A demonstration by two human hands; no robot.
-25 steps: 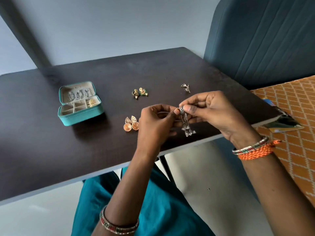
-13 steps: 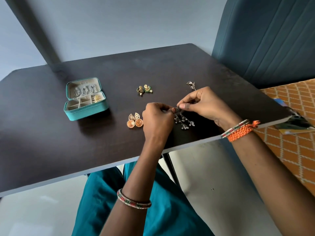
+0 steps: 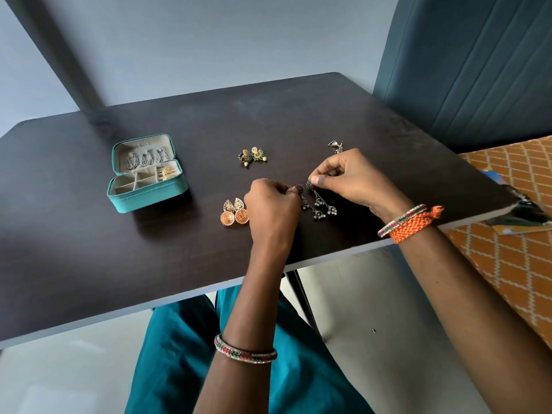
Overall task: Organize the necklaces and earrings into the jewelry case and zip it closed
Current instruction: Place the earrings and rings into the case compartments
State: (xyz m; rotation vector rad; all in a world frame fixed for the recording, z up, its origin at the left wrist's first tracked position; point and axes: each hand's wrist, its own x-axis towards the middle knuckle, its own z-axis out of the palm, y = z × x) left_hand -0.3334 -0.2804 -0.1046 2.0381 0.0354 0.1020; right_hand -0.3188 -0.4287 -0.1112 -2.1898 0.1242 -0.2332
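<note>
Pinching the silver dangle earrings [image 3: 319, 204] low over the dark table [image 3: 89, 249], well to the right of the teal jewelry case [image 3: 146, 198].

From the head view, our left hand [image 3: 271, 204] pinches one earring top and our right hand [image 3: 349, 180] pinches the other, the beaded strands trailing on the tabletop between them. The case lies open with necklaces in its lid and one gold pair in a compartment. We judge it best to lift both together, strands untangled, then lower them into a free compartment; the orange-gold jhumkas [image 3: 234, 212] and green-gold studs [image 3: 252, 155] wait right of the case.
</note>
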